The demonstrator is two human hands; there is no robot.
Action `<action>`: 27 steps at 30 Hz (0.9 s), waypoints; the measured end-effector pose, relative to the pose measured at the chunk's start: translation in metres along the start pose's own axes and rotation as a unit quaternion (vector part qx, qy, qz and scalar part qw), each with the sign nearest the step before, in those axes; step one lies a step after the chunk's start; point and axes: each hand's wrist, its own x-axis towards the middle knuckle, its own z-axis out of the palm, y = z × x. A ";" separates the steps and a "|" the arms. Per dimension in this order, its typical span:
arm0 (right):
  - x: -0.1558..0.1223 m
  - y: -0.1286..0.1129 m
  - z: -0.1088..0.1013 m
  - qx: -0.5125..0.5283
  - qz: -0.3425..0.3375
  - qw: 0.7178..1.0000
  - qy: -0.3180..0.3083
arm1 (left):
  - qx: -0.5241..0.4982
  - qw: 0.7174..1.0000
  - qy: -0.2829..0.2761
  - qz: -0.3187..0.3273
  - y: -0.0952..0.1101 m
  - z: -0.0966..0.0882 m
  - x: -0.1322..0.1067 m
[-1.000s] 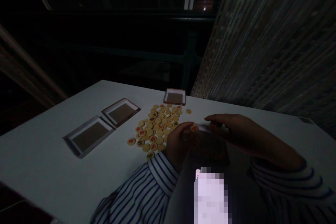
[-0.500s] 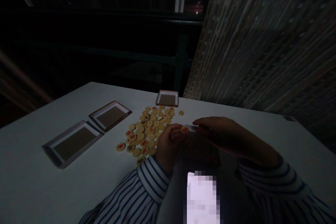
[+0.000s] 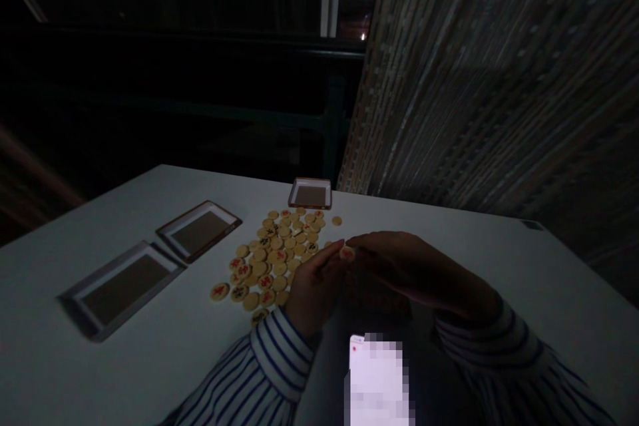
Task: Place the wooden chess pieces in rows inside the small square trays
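Note:
A round wooden Chinese chess piece with a red character [image 3: 347,253] shows between my hands, above the table. My left hand [image 3: 315,283] is curled, the piece at its fingertips. From the other side my right hand [image 3: 409,259] arches over with its fingers stretched, its tips close to the left fingertips; whether they touch the piece I cannot tell. Under the hands, in deep shadow, several more pieces [image 3: 382,303] are faintly visible. Left of my left hand spreads a loose heap of Chinese chess pieces [image 3: 272,256], some marked red or black, many blank side up.
Beyond the heap stands a shallow open box part [image 3: 310,208]. Two more lie at the left, one nearer [image 3: 107,333] and one farther [image 3: 187,258]. A lit phone [image 3: 357,341] is close to me on the white table [image 3: 100,219]. A string curtain [image 3: 424,113] hangs behind.
My hands have come closer together around the red-marked piece, closing the gap between their fingertips. The whole view has shifted slightly; the heap and boxes look the same.

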 end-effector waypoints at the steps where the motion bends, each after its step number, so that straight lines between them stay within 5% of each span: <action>1: 0.000 -0.001 0.000 -0.001 0.000 1.000 0.002 | -0.016 1.000 0.000 -0.004 -0.001 0.000 0.001; 11: 0.000 0.001 0.001 -0.008 0.049 0.999 -0.008 | 0.002 1.000 0.004 -0.018 0.005 0.003 -0.002; 27: 0.000 -0.004 0.005 -0.053 0.016 0.998 -0.004 | 0.044 0.998 0.015 -0.045 0.008 0.003 -0.002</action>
